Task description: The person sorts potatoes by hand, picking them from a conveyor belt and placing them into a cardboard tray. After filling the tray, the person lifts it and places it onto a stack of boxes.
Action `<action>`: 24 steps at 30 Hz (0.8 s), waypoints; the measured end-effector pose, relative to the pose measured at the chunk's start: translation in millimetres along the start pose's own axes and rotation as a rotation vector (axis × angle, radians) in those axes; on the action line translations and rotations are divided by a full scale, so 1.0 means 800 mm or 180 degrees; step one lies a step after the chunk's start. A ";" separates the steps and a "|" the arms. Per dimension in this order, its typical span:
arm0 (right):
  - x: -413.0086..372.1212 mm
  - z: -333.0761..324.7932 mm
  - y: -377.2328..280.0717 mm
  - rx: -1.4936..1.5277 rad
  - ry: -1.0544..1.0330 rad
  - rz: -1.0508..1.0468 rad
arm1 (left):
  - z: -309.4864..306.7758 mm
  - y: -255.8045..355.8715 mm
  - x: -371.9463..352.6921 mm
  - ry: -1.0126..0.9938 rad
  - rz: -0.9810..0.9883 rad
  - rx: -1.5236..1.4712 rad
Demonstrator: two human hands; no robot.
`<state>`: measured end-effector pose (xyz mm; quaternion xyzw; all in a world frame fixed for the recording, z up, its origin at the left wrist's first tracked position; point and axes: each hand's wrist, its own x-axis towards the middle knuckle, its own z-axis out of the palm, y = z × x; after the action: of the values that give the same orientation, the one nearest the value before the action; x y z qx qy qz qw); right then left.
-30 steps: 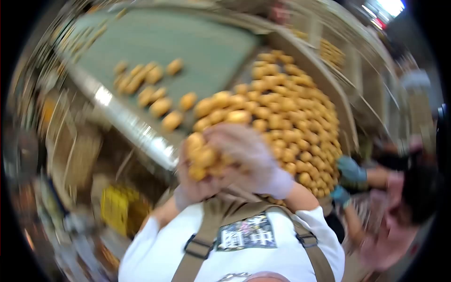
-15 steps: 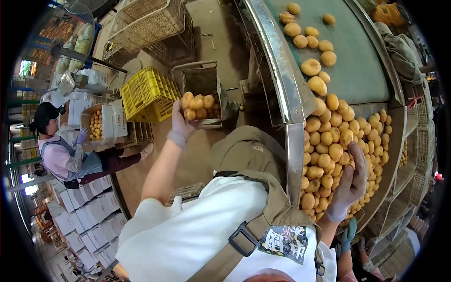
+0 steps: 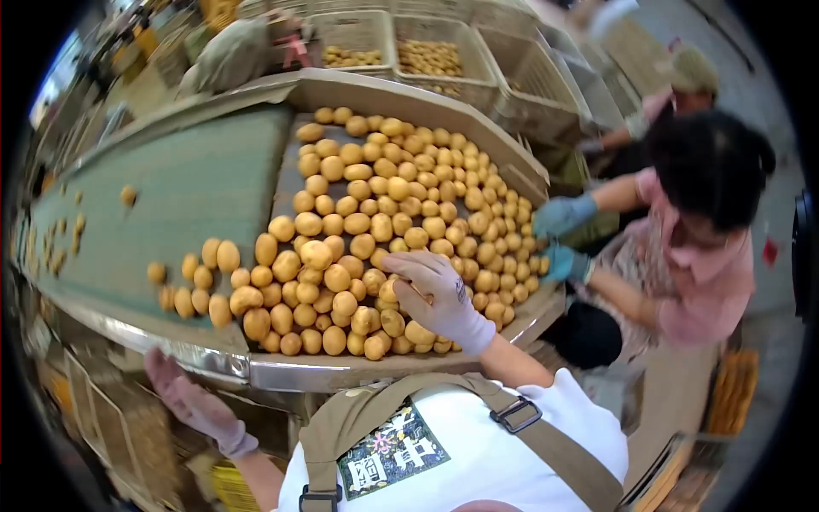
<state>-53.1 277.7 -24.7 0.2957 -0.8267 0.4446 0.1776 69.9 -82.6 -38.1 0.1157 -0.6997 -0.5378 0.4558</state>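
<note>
Round yellow potatoes [image 3: 357, 224] lie heaped on a metal-edged sorting table [image 3: 290, 374], at the end of a green conveyor belt [image 3: 188, 196]. My right hand [image 3: 439, 299], in a pale glove, is over the near part of the heap. Its thumb and fingers are apart around nearby potatoes, and I see none gripped in it. My left hand [image 3: 200, 405], gloved too, is in front of the table's near edge at lower left, fingers stretched out, holding nothing.
At the right, a co-worker in pink [image 3: 708, 256] reaches blue gloves [image 3: 565, 216] into the heap; another person [image 3: 682, 85] is behind. Crates [image 3: 439, 81], some with potatoes, stand past the far edge. A yellow crate [image 3: 235, 488] is below my left arm.
My view has swung to the table. My left hand, which held several potatoes over a bin, has let go of them and come back. My right hand remains over the heap.
</note>
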 end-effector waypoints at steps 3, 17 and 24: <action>-0.022 -0.003 0.027 0.0118 0.0456 0.0036 | 0.097 0.039 0.002 -0.1325 -0.0161 -0.0118; -0.085 -0.103 0.152 -0.0929 0.0811 0.1701 | 0.230 0.067 -0.025 -0.5277 0.1261 0.1717; -0.058 -0.081 0.246 -0.1601 -0.1066 0.3021 | 0.223 0.075 -0.022 -0.4847 0.0975 0.1336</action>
<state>-143.2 432.2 -138.9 -0.0935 -0.9665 0.2119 -0.1106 -36.7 67.6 3.3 -0.2969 -0.9130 -0.2578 -0.1090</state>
